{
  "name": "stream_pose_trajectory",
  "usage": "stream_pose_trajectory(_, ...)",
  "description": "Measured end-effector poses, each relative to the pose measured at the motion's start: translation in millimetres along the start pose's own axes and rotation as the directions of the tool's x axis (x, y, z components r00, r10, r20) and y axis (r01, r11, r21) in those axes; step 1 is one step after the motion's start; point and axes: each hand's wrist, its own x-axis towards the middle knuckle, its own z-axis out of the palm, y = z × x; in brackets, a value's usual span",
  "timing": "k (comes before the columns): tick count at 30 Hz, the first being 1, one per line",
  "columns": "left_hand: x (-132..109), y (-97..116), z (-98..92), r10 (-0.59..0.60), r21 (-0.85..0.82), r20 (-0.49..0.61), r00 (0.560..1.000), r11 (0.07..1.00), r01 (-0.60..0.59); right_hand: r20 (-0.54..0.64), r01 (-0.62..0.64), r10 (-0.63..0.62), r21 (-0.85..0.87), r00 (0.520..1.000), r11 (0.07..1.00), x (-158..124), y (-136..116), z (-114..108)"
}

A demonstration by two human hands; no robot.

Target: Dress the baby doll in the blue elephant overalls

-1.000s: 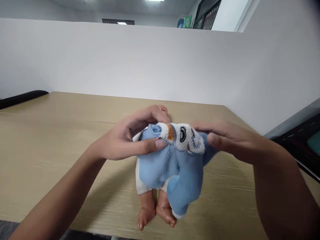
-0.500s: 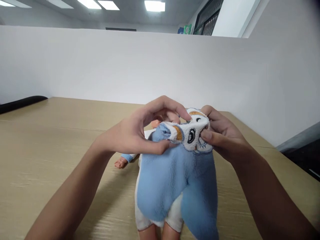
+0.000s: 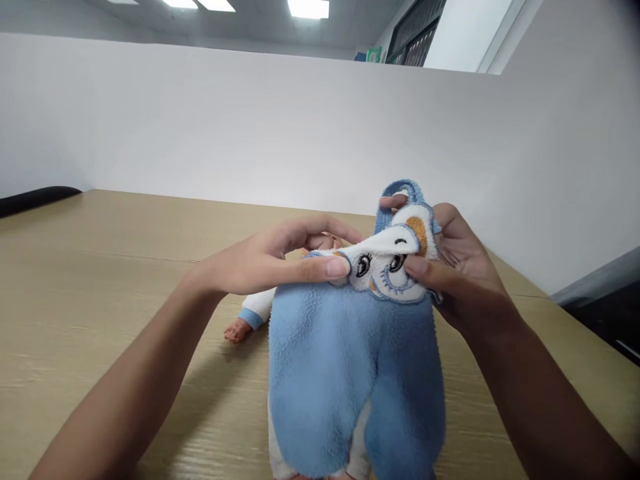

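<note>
Overalls (image 3: pixel 357 333) btwn LH (image 3: pixel 277 263), RH (image 3: pixel 463 280); mostly below grip

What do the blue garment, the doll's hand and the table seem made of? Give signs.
Blue garment: probably matte fleece or plush, from its fuzzy nap. Doll's hand: perhaps slightly glossy vinyl or plastic, given its moulded look. Table: wood or laminate, satiny, with streaked grain.

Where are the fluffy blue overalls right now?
In the head view, the blue overalls are low and just right of centre, held by the left hand and right hand, with the doll's arm poking out on the picture's left.
</note>
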Motion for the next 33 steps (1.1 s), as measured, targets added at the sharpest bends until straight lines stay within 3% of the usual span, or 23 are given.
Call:
stream_pose_trajectory(5,-0.4,3.1,0.8,0.013,-0.020,0.050,0.999,1.000,-0.012,-0.049,0.092,-0.090,0.033,0.995,0.995,-1.0,-5.1,7.8)
stream_pose_trajectory(9,-0.4,1.9,6.3,0.164,-0.042,-0.142,0.976,0.984,-0.172,-0.027,-0.021,0.029,0.254,0.999,0.967,-2.5,-11.9,6.2)
stream_pose_trajectory(13,0.2,-3.2,10.6,0.188,-0.018,-0.258,0.948,0.980,-0.200,-0.097,-0.082,0.121,0.335,0.988,0.939,-1.2,-16.7,-1.3)
stream_pose_trajectory(16,1.2,-5.7,12.0,0.239,0.017,-0.305,0.922,0.969,-0.245,-0.121,-0.086,0.120,0.256,0.985,0.963,3.0,-12.5,-10.9)
stream_pose_trajectory(18,1.4,-7.0,12.3,0.279,0.036,-0.328,0.903,0.958,-0.283,-0.152,-0.025,0.046,0.139,0.987,0.990,5.9,-5.0,-20.3)
stream_pose_trajectory(20,0.9,-8.5,12.1,0.309,0.056,-0.344,0.887,0.949,-0.309,-0.170,0.005,-0.016,-0.068,0.985,0.998,7.5,4.0,-30.7)
stream_pose_trajectory(23,-0.5,-10.4,11.9,0.334,0.095,-0.334,0.881,0.942,-0.321,-0.156,-0.002,-0.061,-0.371,0.986,0.929,7.9,12.9,-42.6)
stream_pose_trajectory(25,-1.2,-11.3,12.4,0.340,0.121,-0.320,0.884,0.941,-0.317,-0.054,0.043,-0.073,-0.427,0.996,0.903,7.4,13.4,-45.5)
stream_pose_trajectory(27,-1.4,-11.5,13.8,0.330,0.141,-0.320,0.888,0.943,-0.300,0.153,0.104,-0.048,-0.385,0.987,0.917,6.3,10.5,-45.3)
stream_pose_trajectory(30,-1.5,-9.6,15.6,0.283,0.144,-0.328,0.901,0.958,-0.249,0.457,0.063,0.113,-0.352,0.882,0.934,2.2,4.8,-42.7)
stream_pose_trajectory(32,-1.9,-5.8,14.9,0.235,0.139,-0.331,0.914,0.970,-0.199,0.527,0.004,0.222,-0.392,0.821,0.920,-1.7,1.9,-40.7)
stream_pose_trajectory(33,-2.2,-3.4,13.8,0.201,0.143,-0.320,0.926,0.976,-0.162,0.525,-0.011,0.244,-0.407,0.815,0.913,-3.6,0.8,-39.8)
